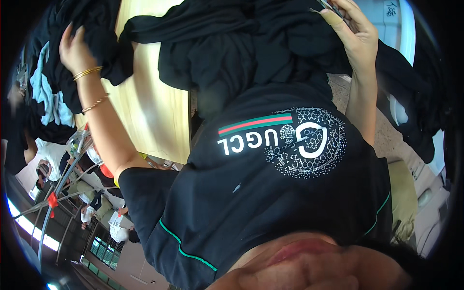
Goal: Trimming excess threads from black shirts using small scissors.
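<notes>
Our own black shirt [270, 193] fills the near view. Beyond it, our left hand [75, 48] grips a dark garment pile [43, 92] at the table [154, 116] edge; our right hand [353, 34] pinches a small tool [331, 7] above black cloth [232, 53], nearer.

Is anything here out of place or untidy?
Yes. Black garments lie crumpled across the wooden table, not folded, and one drapes over its edge. The left hand rests on a jumbled pile of dark and pale blue cloth. The right hand holds a small tool, too hidden to identify.
</notes>
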`<state>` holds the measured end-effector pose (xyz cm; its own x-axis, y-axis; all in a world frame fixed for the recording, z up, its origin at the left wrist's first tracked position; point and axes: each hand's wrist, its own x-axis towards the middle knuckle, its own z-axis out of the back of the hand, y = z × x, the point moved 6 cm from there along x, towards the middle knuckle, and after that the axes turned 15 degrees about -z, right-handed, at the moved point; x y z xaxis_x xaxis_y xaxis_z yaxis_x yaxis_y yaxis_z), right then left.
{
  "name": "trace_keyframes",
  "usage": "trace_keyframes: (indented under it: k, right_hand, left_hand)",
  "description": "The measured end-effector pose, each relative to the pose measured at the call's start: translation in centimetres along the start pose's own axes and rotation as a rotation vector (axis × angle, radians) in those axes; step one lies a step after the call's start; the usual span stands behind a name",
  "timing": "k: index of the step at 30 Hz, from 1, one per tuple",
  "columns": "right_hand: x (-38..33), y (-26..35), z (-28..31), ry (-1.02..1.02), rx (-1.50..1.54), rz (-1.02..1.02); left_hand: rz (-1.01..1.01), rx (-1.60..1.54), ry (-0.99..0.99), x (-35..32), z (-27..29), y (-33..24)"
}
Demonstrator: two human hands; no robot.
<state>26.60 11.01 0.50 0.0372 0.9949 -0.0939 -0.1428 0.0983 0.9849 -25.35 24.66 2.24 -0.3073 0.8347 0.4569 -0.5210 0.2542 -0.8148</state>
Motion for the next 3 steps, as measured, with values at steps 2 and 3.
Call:
trace_keyframes:
  k: [2, 3]
  right_hand:
    - [0.9, -2.1, -1.2, 0.366, 1.163, 0.359]
    - [0.4, -2.2, 0.2, 0.288, 0.825, 0.294]
  left_hand:
    - [-0.482, 0.006, 0.273, -5.9, -6.2, -7.2]
    - [-0.474, 0.014, 0.266, -6.5, -5.7, -7.6]
